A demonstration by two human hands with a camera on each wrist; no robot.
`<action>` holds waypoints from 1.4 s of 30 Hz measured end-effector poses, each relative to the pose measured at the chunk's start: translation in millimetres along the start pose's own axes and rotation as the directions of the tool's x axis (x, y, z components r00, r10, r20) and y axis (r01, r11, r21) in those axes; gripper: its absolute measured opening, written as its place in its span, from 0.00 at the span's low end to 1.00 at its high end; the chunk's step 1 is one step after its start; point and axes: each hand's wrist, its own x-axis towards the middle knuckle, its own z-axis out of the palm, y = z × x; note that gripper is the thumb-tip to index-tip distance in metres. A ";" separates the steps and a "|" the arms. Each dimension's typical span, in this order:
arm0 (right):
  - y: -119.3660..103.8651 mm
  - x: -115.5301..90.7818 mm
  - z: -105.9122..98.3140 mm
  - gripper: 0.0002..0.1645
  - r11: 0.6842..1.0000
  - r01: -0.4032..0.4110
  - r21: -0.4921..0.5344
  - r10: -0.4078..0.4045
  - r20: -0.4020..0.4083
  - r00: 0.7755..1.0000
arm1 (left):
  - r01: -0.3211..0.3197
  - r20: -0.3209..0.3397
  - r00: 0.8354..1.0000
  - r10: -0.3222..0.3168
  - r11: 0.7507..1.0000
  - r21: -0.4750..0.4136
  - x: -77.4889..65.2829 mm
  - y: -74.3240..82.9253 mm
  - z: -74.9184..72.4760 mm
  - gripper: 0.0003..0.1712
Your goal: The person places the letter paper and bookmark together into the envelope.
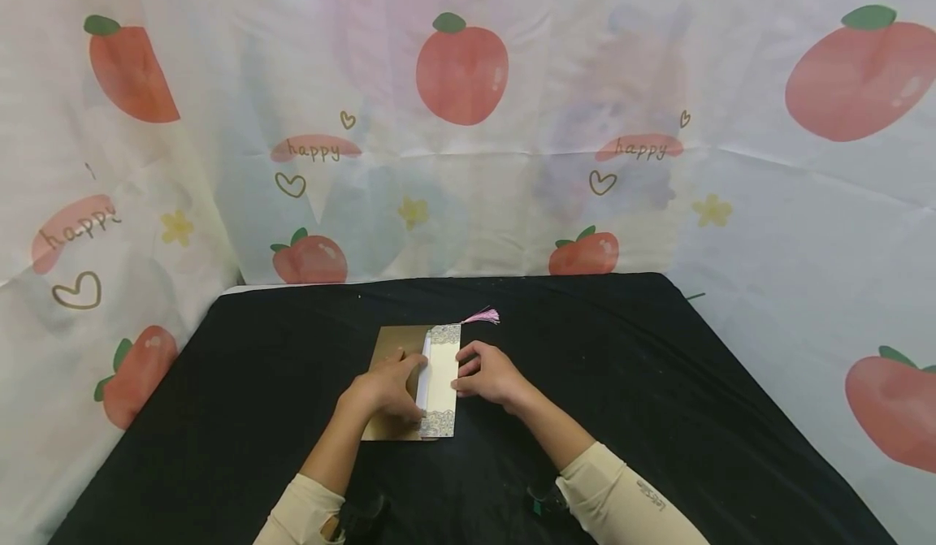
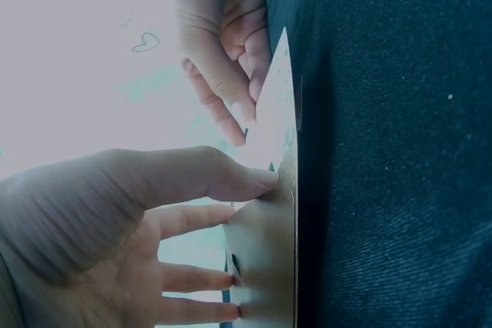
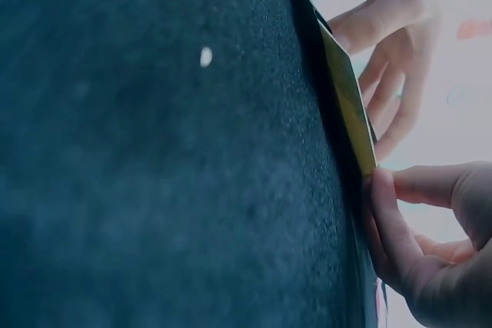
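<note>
A flat gold-brown folder or cover (image 1: 395,342) lies on the black cloth. Along its right side is a cream strip (image 1: 441,374) with lace-like patterned ends, its right edge tipped up off the cloth. From the strip's top corner runs a pink tassel (image 1: 483,316). My left hand (image 1: 387,387) rests on the gold cover with fingers spread, its thumb touching near the strip's left edge. With thumb and fingertips, my right hand (image 1: 491,376) pinches the strip's right edge; the right wrist view shows this grip on the raised edge (image 3: 354,105).
The black cloth (image 1: 621,382) covers the table, reaching its rounded far corners. Behind and at the sides hangs a pale curtain (image 1: 468,196) printed with red fruit, hearts and the word "happy". Small white specks dot the cloth.
</note>
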 end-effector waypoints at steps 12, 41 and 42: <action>-3.3 0.7 5.7 0.26 1.000 -0.006 -0.009 0.006 -0.005 1.000 | -0.008 0.005 1.000 0.008 1.000 -0.019 -0.6 0.4 -0.8 0.51; -7.0 3.0 12.6 0.28 0.996 0.015 -0.086 -0.018 -0.035 0.999 | -0.013 0.003 1.000 0.014 1.000 -0.014 -0.7 0.3 0.7 0.52; -7.3 3.0 12.7 0.28 0.996 0.017 -0.093 -0.020 -0.036 0.999 | -0.015 0.003 1.000 0.015 1.000 -0.012 -0.1 -0.1 0.9 0.52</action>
